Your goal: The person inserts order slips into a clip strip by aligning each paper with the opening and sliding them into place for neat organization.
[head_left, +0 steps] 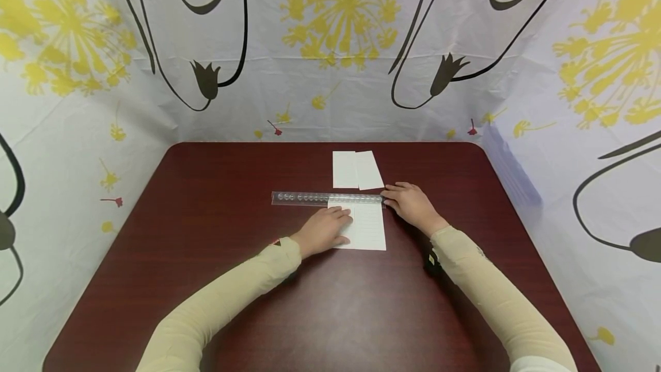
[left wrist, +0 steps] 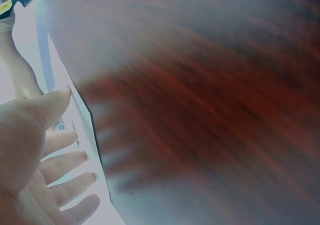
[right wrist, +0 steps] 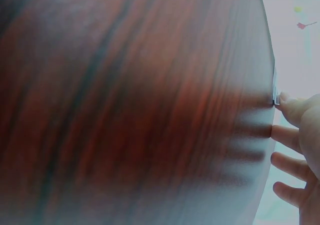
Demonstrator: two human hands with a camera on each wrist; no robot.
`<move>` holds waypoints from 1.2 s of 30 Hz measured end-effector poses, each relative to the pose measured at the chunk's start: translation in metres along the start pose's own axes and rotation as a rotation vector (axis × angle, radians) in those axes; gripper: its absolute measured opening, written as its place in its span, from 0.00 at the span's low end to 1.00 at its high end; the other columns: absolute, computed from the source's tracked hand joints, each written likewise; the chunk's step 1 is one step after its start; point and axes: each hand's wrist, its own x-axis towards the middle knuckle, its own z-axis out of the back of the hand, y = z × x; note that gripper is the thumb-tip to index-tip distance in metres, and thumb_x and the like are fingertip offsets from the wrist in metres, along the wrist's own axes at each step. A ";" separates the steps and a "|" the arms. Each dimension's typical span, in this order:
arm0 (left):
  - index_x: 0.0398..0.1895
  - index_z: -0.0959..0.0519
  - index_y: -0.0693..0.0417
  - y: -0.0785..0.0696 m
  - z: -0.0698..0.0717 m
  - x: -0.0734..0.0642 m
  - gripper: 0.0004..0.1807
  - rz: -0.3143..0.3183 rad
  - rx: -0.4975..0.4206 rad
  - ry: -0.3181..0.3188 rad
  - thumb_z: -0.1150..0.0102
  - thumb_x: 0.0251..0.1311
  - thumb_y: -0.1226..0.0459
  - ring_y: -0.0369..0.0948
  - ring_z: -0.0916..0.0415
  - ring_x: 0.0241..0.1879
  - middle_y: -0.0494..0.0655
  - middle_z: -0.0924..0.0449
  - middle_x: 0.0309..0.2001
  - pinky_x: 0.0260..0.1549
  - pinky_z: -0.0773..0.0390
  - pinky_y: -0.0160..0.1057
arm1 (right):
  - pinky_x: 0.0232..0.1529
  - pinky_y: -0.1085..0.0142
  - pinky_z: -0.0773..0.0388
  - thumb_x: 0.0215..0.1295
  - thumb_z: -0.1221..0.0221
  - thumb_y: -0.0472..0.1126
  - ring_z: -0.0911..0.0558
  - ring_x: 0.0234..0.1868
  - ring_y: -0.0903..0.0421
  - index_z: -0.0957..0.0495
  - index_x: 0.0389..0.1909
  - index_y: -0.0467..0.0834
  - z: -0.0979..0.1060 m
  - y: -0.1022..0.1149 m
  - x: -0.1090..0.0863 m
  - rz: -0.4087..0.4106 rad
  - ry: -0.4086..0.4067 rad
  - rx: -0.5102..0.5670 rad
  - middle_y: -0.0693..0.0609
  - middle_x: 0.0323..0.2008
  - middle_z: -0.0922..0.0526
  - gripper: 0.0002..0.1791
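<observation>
A clear plastic ruler (head_left: 302,198) lies left to right across the top of a white lined sheet of paper (head_left: 369,228), its left part reaching past the sheet onto the table. My left hand (head_left: 322,231) rests on the left side of this sheet, fingers extended; the left wrist view shows the same hand (left wrist: 37,157) with its fingers spread over the paper. At the ruler's right end, my right hand (head_left: 412,206) holds it between thumb and fingers. In the right wrist view, that hand's thumb (right wrist: 290,107) touches the ruler's end, and the other fingers are spread.
Two white sheets (head_left: 344,169) lie partly overlapped beyond the ruler. All of this is on a dark red wooden table (head_left: 232,171) with rounded far corners. Flower-patterned white cloth (head_left: 330,113) hangs along the back and both sides. A dark device (head_left: 431,260) is at the right wrist.
</observation>
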 end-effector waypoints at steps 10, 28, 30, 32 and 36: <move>0.66 0.27 0.49 0.000 0.016 0.004 0.32 0.021 -0.018 0.023 0.41 0.64 0.44 0.48 0.34 0.72 0.48 0.31 0.71 0.71 0.32 0.51 | 0.66 0.41 0.29 0.69 0.40 0.43 0.23 0.64 0.37 0.19 0.58 0.44 0.000 0.001 -0.001 0.005 -0.010 -0.003 0.41 0.60 0.19 0.18; 0.63 0.25 0.57 0.006 0.027 0.021 0.30 0.184 -0.161 -0.111 0.38 0.64 0.49 0.50 0.27 0.67 0.53 0.24 0.66 0.68 0.29 0.48 | 0.66 0.41 0.29 0.70 0.41 0.43 0.24 0.65 0.37 0.19 0.58 0.44 0.004 0.004 0.000 -0.002 0.004 0.001 0.41 0.61 0.20 0.18; 0.61 0.24 0.59 0.007 0.029 0.025 0.28 0.228 -0.217 -0.143 0.37 0.64 0.51 0.51 0.24 0.63 0.54 0.22 0.63 0.65 0.25 0.48 | 0.66 0.41 0.29 0.70 0.41 0.43 0.24 0.65 0.37 0.19 0.58 0.44 0.005 0.004 0.000 -0.002 0.006 0.000 0.41 0.61 0.20 0.18; 0.59 0.23 0.61 0.008 0.030 0.030 0.27 0.272 -0.275 -0.171 0.37 0.64 0.53 0.51 0.22 0.60 0.55 0.19 0.59 0.61 0.22 0.47 | 0.66 0.41 0.30 0.70 0.41 0.43 0.24 0.65 0.37 0.19 0.58 0.44 0.005 0.003 -0.001 -0.003 0.008 0.003 0.41 0.61 0.20 0.18; 0.58 0.22 0.64 0.010 0.033 0.042 0.25 0.360 -0.368 -0.205 0.37 0.64 0.56 0.52 0.20 0.55 0.58 0.18 0.56 0.56 0.19 0.48 | 0.66 0.41 0.29 0.70 0.41 0.44 0.24 0.65 0.37 0.19 0.58 0.44 0.004 0.002 0.000 -0.005 0.008 0.008 0.41 0.61 0.20 0.19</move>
